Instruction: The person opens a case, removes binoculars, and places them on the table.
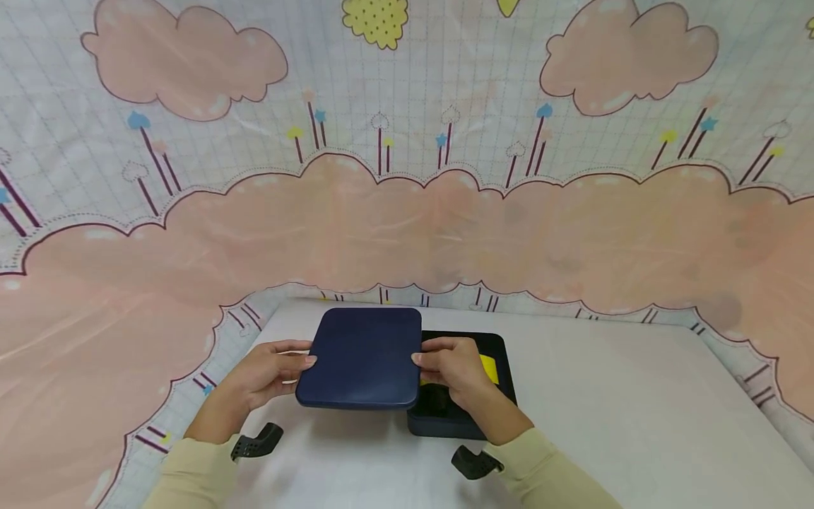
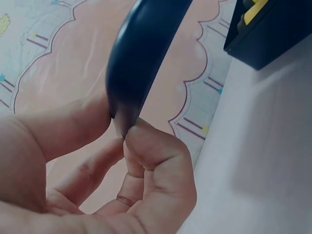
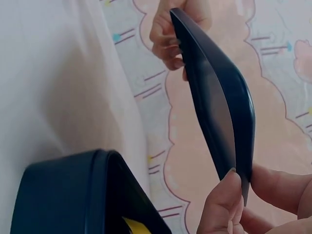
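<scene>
A dark blue lid (image 1: 360, 357) with rounded corners is held up off the table. My left hand (image 1: 263, 371) pinches its left edge between thumb and fingers, and my right hand (image 1: 454, 367) grips the right edge. Seen from the right wrist, the lid (image 3: 245, 107) is a shallow shell with its hollow side facing down to the table. Just to the right, a dark open box (image 1: 445, 427) stands on the table, partly covered by the lid and my right hand. Inside lie a yellow thing (image 1: 490, 368) and a dark rounded thing (image 1: 434, 397), both partly hidden.
The box stands on a white table (image 1: 610, 417), which stretches off to the right. Behind and to the left hangs a patterned cloth (image 1: 445, 233) with pink clouds. Black straps (image 1: 257, 442) show at both wrists, by the pale sleeves.
</scene>
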### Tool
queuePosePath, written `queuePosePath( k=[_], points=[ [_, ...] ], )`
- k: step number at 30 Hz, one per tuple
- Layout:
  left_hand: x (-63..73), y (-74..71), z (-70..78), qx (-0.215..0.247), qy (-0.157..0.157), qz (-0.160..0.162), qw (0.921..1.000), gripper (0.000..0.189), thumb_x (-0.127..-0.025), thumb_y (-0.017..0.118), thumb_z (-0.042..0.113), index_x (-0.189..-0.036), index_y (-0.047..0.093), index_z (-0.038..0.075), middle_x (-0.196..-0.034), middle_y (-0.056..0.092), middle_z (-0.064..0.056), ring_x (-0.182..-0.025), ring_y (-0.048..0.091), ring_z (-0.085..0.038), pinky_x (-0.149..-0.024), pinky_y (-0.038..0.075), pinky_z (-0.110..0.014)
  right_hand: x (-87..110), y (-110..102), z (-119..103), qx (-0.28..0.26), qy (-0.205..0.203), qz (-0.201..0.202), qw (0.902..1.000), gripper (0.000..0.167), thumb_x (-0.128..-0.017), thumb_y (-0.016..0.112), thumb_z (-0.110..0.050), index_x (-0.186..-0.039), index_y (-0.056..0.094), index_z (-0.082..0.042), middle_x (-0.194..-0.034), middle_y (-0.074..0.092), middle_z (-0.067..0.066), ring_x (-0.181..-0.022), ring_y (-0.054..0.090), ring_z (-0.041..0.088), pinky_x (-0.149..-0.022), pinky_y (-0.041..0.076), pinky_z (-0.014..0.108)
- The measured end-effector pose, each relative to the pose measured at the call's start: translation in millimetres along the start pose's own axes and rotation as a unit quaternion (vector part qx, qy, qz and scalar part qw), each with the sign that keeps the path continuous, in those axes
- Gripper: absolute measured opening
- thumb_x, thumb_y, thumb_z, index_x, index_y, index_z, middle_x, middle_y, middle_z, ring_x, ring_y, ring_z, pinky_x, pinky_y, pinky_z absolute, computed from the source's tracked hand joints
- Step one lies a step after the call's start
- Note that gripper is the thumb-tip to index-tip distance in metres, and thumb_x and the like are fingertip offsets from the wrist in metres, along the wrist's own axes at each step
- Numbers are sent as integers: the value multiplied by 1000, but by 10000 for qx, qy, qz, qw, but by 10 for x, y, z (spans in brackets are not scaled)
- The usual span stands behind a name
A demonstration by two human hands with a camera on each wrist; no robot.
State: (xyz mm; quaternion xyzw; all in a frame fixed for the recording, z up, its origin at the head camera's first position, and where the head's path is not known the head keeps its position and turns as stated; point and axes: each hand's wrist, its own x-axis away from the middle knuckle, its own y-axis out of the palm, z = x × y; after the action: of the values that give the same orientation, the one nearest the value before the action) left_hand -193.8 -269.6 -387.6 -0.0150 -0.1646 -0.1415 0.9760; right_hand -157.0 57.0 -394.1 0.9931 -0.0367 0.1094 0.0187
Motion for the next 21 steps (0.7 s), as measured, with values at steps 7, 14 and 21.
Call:
queuePosePath(
  k=[7,14,21],
  points=[
    [23,-135,57,77,-53,6,10000,54,-95,72,4,-145,52,-3,-94,77,5,-83,75,-11,-75,63,-29,-47,124,3,23,50,-59,10000,35,-89,79,-2,-122,71,6,-105,77,19,-73,74,16,-75,66,30],
    [39,-229,95,-40,-87,30,9999,60,-96,71,4,-149,46,-6,-95,77,5,-84,75,-11,-77,63,-30,-86,235,-24,0,160,-76,9998,35,-89,80,-4,-123,72,3,-103,78,16,-73,73,14,-74,65,29],
    [38,-367,80,-93,-112,42,9999,65,-97,71,5,-153,41,-8,-98,78,5,-87,76,-12,-78,64,-31,-118,374,-8,-68,274,-53,9996,35,-88,81,-4,-122,73,2,-102,79,15,-72,73,14,-73,65,28]
  ],
)
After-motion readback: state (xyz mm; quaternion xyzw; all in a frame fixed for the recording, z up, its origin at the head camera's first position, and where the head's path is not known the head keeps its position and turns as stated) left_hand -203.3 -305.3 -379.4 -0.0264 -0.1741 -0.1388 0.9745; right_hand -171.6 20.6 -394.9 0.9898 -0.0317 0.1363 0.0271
